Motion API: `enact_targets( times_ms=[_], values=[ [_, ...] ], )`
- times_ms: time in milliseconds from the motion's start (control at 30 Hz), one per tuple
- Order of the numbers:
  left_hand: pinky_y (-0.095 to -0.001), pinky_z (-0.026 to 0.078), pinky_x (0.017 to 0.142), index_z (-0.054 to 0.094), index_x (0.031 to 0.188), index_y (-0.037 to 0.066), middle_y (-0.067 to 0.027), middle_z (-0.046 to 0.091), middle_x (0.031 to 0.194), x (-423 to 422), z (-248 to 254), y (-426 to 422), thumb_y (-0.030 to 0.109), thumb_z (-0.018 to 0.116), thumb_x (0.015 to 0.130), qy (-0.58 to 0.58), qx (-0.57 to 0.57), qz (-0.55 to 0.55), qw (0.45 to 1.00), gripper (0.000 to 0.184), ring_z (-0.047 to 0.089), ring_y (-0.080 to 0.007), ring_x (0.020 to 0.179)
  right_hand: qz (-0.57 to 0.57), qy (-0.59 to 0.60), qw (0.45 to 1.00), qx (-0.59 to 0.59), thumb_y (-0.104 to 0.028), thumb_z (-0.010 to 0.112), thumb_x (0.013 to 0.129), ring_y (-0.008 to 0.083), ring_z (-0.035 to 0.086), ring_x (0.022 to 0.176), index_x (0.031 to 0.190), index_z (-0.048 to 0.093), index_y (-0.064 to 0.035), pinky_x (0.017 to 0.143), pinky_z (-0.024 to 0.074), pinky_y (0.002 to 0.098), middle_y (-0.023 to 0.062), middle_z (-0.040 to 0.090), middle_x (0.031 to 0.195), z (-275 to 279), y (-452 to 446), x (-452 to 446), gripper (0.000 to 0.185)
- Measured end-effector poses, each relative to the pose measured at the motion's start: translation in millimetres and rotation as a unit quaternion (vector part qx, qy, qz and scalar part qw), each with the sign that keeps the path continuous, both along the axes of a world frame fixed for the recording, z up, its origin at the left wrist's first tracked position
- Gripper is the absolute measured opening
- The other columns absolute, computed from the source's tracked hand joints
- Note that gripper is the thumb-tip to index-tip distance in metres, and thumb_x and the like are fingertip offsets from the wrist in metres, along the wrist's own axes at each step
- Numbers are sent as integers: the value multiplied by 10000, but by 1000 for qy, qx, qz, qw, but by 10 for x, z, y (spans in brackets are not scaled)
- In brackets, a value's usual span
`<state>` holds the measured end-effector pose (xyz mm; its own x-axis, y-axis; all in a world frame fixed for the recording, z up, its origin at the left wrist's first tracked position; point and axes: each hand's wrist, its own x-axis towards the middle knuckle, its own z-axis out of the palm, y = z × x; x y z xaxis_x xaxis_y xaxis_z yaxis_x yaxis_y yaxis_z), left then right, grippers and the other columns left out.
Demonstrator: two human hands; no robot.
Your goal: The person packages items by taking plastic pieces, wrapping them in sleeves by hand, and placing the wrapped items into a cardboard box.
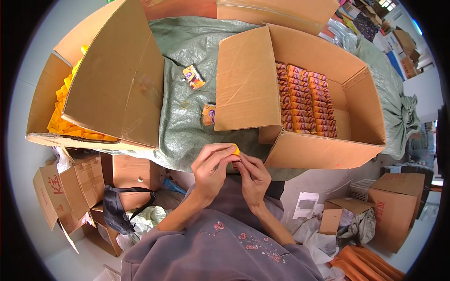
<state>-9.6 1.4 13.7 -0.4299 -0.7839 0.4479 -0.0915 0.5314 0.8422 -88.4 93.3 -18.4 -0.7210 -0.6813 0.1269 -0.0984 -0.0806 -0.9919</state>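
My left hand (208, 169) is closed, its fingertips pinching a small yellow piece (236, 151) over the front edge of the table. Close against it, my right hand (253, 181) is also closed, with thumb and fingers on a small brown-orange printed packet (235, 166), mostly hidden by the fingers. To the left, an open carton (115, 79) contains many yellow pieces (65, 122). The open carton (323, 152) on the right has stacked rows of orange-and-purple packets (302, 100) along its left side.
A green woven sheet (180, 136) covers the table. Two small printed packets lie on it, one farther back (194, 77) and one nearer (208, 114), plus a rubber band (184, 104). Below are cartons (396, 206), a black bag (119, 208) and plastic wrapping (304, 234).
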Motion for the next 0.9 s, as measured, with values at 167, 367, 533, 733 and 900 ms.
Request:
enact_targets(
  times_ms=[167, 367, 533, 733, 900],
  values=[
    [-288, 570, 760, 708, 907, -21, -122, 620, 1020, 37, -84, -24, -88, 673, 762, -8, 21, -11, 1000, 163, 652, -211, 912, 29, -104, 994, -20, 24, 626, 883, 148, 626, 930, 1110, 665, 30, 799, 537, 248, 118, 625, 1102, -28, -7, -10, 230],
    [-310, 588, 783, 606, 1120, -24, -138, 523, 1162, 21, -53, 3, -73, 710, 755, 72, 143, -41, 986, 383, 647, -231, 970, 14, -93, 995, -33, 38, 613, 888, 166, 628, 930, 1088, 671, 39, 787, 542, 255, 131, 630, 1088, 31, 4, -19, 209],
    [-286, 538, 737, 537, 1122, -9, -131, 513, 1105, 34, -346, -259, 17, 568, 896, 157, 105, 31, 981, 229, 606, -183, 887, 32, 46, 998, 4, 78, 647, 834, 204, 632, 957, 1071, 688, 14, 807, 552, 296, 160, 648, 1068, 604, 322, -371, 249],
    [-353, 462, 776, 583, 1157, 14, -118, 570, 984, -93, -1165, -1134, 160, 616, 908, -164, 32, 183, 969, 290, 562, -240, 892, 34, 284, 955, 81, -12, 638, 848, 223, 652, 869, 981, 713, 15, 770, 518, 321, 151, 697, 953, 1561, 293, -1748, 155],
    [-351, 460, 755, 634, 1102, 24, -103, 566, 880, -238, -1393, -1266, 138, 728, 799, -193, 82, 181, 961, 337, 544, -231, 824, 121, 351, 895, 248, 22, 672, 802, 230, 690, 915, 968, 720, -28, 802, 528, 317, 150, 698, 1016, 994, -565, -3183, 179]
  ],
)
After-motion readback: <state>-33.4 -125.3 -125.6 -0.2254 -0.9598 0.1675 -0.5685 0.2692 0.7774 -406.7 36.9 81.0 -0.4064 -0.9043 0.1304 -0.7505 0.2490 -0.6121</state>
